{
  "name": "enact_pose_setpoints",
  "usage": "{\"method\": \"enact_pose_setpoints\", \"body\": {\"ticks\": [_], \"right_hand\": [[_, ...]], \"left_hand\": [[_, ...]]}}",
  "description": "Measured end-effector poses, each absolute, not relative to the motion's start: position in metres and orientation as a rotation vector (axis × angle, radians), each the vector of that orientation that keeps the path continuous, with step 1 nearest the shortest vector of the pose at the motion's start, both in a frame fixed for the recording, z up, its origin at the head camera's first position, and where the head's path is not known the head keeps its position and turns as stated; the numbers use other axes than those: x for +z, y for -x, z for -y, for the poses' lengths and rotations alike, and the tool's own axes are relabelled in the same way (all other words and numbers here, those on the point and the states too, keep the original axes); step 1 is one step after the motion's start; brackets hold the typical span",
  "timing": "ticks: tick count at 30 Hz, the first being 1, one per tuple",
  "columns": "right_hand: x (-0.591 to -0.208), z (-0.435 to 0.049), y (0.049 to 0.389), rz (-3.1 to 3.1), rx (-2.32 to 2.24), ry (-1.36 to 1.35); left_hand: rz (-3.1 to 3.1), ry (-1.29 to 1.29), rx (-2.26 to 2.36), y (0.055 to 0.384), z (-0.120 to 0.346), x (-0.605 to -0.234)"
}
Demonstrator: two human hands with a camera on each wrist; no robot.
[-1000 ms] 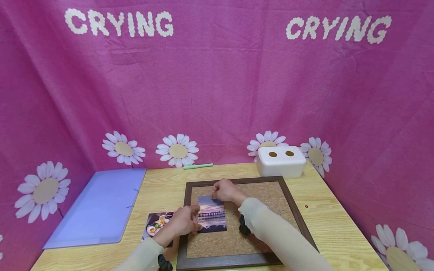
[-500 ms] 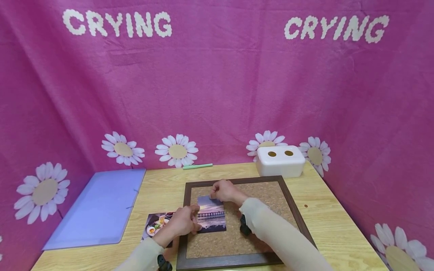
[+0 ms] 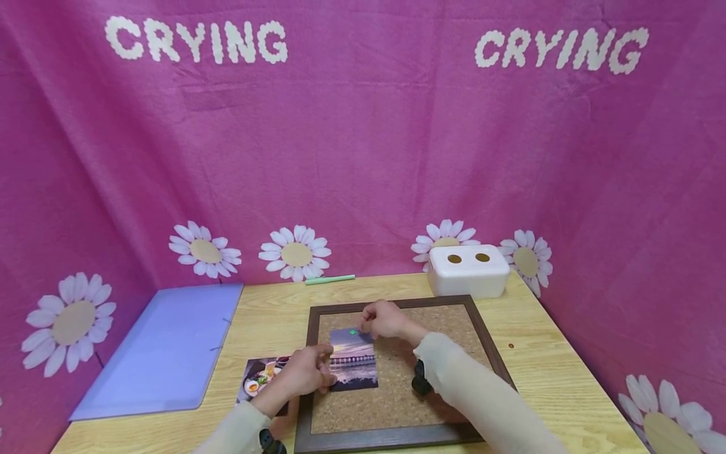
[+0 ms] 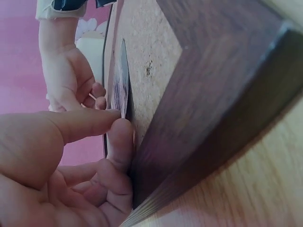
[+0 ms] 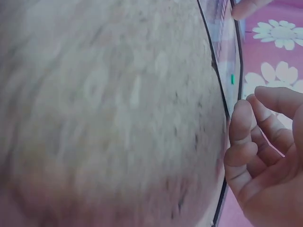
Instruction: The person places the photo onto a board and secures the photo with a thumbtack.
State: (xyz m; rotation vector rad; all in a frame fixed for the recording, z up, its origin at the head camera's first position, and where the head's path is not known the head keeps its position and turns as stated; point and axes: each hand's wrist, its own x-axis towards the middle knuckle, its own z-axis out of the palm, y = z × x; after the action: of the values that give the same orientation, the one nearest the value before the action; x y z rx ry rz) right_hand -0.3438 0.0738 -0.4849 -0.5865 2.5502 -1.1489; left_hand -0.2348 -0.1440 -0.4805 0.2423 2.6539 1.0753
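Observation:
A seascape photo [image 3: 354, 373] with a pier lies on a cork board [image 3: 343, 408] in a dark wooden frame. My left hand [image 3: 309, 371] pinches the photo's left edge; in the left wrist view its thumb and index fingertips meet at the edge of the photo [image 4: 124, 80]. Near the photo's top edge sits a green pushpin [image 3: 353, 331]. Just right of the pin is my right hand [image 3: 387, 320], fingers loosely bent and holding nothing. From the right wrist, the green pin [image 5: 232, 79] shows apart from the fingertips [image 5: 242, 111].
Left of the board, a food photo [image 3: 256, 383] lies partly under my left forearm. A translucent blue folder [image 3: 164, 347] covers the table's left side. At the back are a green pen [image 3: 330, 279] and a white box [image 3: 471, 277] with two holes. A small reddish bit [image 3: 511, 345] lies at right.
My right hand has let go of the green pushpin and moved slightly right, so the pin now shows. My left hand stays at the photo's left edge.

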Motion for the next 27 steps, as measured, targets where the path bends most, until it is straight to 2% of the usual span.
{"method": "enact_pose_setpoints", "body": {"ticks": [8, 17, 27], "right_hand": [[-0.472, -0.099, 0.34, -2.539, -1.184, 0.591], [-0.46, -0.139, 0.333, -2.59, -1.184, 0.652], [-0.457, -0.187, 0.326, -2.595, -1.212, 0.598]], "left_hand": [[-2.611, -0.267, 1.183, 0.232, 0.153, -0.48], [-2.591, -0.174, 1.318, 0.225, 0.173, -0.465], [-2.545, -0.091, 1.461, 0.215, 0.203, -0.46]]}}
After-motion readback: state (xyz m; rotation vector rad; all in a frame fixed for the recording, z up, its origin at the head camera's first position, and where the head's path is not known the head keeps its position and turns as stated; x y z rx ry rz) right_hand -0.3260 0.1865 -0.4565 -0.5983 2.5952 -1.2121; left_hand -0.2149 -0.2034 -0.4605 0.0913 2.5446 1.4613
